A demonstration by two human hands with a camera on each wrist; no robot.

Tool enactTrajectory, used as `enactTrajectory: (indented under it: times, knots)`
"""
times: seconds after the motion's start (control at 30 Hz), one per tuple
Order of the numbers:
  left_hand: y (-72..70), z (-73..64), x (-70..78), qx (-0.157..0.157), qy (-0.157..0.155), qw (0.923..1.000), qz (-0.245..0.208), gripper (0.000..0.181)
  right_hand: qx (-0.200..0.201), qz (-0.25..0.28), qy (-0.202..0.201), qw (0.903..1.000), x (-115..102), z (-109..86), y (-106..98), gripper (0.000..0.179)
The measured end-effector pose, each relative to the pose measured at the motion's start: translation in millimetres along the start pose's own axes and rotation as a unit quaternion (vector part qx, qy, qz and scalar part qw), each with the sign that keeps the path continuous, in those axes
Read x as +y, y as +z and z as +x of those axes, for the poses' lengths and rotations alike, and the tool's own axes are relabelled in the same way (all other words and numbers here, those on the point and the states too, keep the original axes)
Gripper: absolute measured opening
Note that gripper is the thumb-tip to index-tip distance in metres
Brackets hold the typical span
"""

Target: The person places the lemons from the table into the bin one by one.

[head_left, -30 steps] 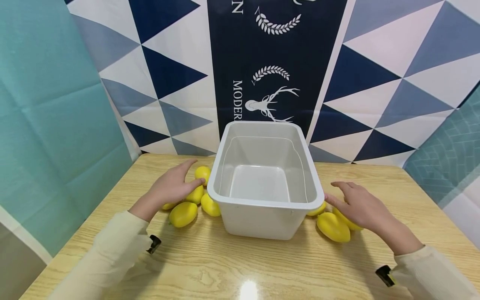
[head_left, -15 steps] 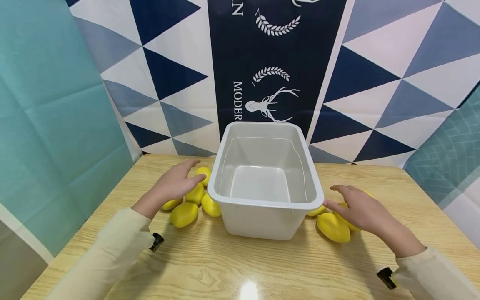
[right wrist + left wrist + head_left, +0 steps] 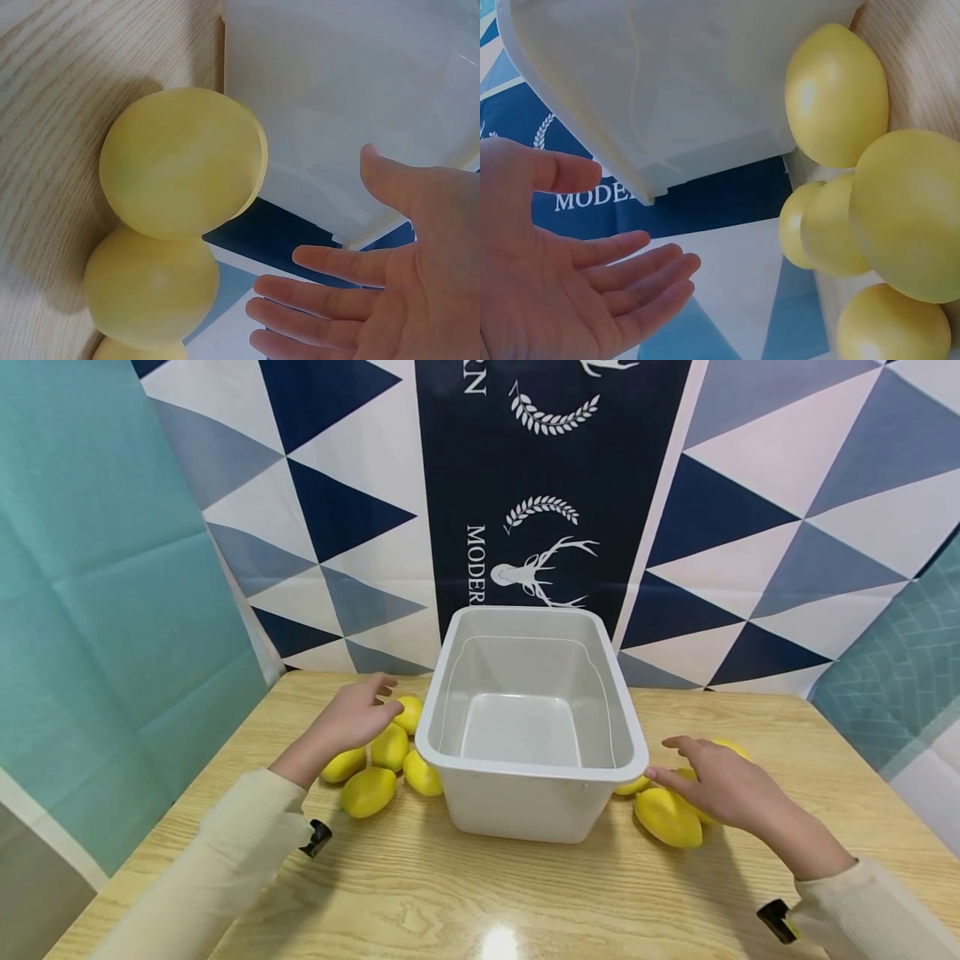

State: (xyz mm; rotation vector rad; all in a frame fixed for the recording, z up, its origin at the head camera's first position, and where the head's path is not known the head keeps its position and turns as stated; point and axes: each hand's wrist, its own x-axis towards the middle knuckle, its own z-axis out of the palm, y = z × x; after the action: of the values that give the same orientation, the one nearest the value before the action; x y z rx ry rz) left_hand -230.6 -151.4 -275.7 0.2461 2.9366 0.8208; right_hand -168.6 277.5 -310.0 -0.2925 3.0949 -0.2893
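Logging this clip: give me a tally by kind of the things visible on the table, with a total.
Grey tub: 1
Yellow fruits: 9 (5 left of the tub, 4 right)
Total: 10 visible; more could be hidden

I see the left hand point(image 3: 351, 720) near lemons point(image 3: 368, 792), the right hand point(image 3: 726, 787) near more lemons point(image 3: 667, 819). A grey tub point(image 3: 525, 806) stands between

Yellow lemons point(image 3: 368, 792) — grey bin point(image 3: 517, 806) — blue-and-white triangled backdrop point(image 3: 352, 514)
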Motion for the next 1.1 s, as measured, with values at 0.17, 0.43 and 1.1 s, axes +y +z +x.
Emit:
enactTrajectory:
  times: [0.17, 0.43, 1.1]
  knots:
    - [-3.3, 2.7, 3.2, 0.002, -0.009, 0.9998, -0.015, 0.054, -0.001, -0.005, -0.003, 1.0, 0, -0.2, 2, 0.076]
    - [-10.6, 4.8, 11.0, -0.003, -0.033, 0.9987, -0.039, 0.054, 0.01, -0.016, -0.025, 0.9995, 0, -0.8, 3, 0.072]
    - [-20.0, 15.1, 38.2, -0.06, -0.04, 0.9937, -0.086, 0.05, 0.003, -0.043, -0.066, 0.9969, -2, -4.3, 3, 0.067]
